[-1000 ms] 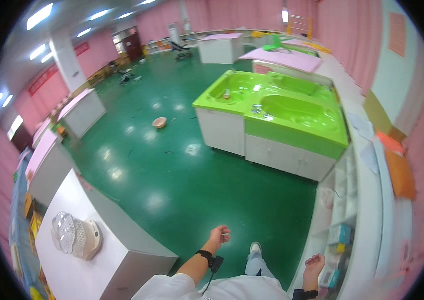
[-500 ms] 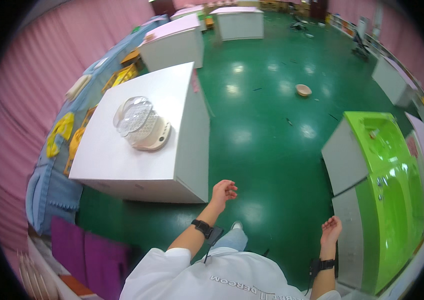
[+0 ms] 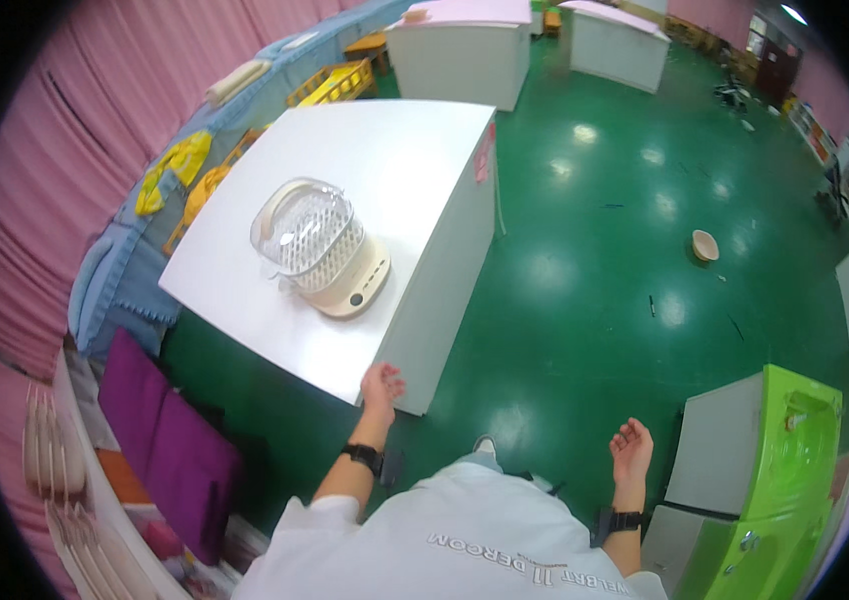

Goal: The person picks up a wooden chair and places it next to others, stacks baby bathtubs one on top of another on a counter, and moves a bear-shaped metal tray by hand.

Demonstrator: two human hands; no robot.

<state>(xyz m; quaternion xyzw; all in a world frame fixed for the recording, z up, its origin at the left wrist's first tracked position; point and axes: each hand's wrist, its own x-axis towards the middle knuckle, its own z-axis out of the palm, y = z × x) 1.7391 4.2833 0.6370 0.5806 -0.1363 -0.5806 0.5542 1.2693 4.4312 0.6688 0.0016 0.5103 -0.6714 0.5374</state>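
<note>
My left hand [image 3: 382,388] is raised in front of the near corner of a white-topped cabinet table [image 3: 245,290]. Its fingers are loosely curled and apart, with nothing in them. On that tabletop stands a cream countertop appliance [image 3: 350,290] that looks like a steamer, with a dark knob on its base and a clear, domed upper part [image 3: 310,235] over a perforated basket. My right hand [image 3: 632,450] hovers over the green floor, palm up, fingers half bent and holding nothing. Nearest to it is the lime-green sink unit [image 3: 815,430].
A purple folded cushion [image 3: 170,440] lies at the lower left, beside pale fork-shaped racks [image 3: 55,450]. Blue-covered seating [image 3: 120,275] runs along the pink curtain. More white cabinets [image 3: 455,60] stand farther off. A beige basin [image 3: 705,245] and dark sticks [image 3: 652,306] lie on the floor.
The view has turned left and come closer to the table, so the appliance and sink unit sit differently in the picture. My left hand now appears over the table's near corner. Both hands remain empty.
</note>
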